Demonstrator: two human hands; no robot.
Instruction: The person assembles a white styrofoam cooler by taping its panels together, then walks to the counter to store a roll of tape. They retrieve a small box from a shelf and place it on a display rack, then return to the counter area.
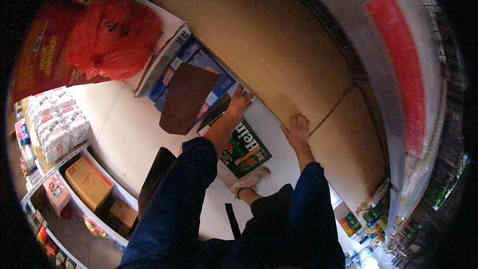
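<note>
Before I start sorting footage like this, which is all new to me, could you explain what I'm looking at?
There is no machine here, just a person's two bare hands. The single round-edged picture comes from a fisheye camera on their head, looking down, so straight edges bend.

The left hand is beside the blue printed cartons; whether it grips anything is unclear. The right hand rests open on the edge of a broad tan panel.

On the pale floor lies a green printed carton, near a shoe. A dark brown flat piece partly hides the blue cartons, and a red plastic bag sits farther left.
</note>
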